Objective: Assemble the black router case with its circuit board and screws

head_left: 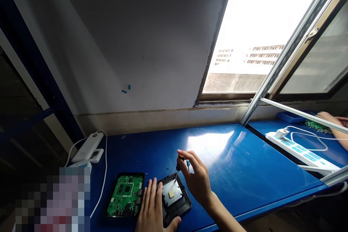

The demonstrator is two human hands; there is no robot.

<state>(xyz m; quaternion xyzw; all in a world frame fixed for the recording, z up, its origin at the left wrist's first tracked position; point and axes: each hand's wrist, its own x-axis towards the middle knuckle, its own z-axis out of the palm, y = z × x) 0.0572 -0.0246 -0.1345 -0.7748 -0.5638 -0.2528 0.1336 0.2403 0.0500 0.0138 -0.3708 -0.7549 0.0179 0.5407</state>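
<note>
My left hand (152, 206) lies with its fingers stretched out along the left edge of a black plastic cover (185, 203), its thumb against the lower edge. A silvery metal plate (165, 187) with a small pale square pad (171, 194) sits inside the cover. In my right hand (198, 177) is a small screwdriver with a yellow and black handle (178, 165), held upright by the fingertips. Its tip points down at the plate's upper right part; the screw, if any, is too small to see. Left of my left hand, a green circuit board (125, 193) rests in a black case.
A small blue object (188, 164) shows behind my right hand. White plugs and a cable (104, 166) occupy the left side of the blue table (152, 148). Across a metal frame (261, 92), a white power strip (301, 148) and another person's hands (330, 117) are visible.
</note>
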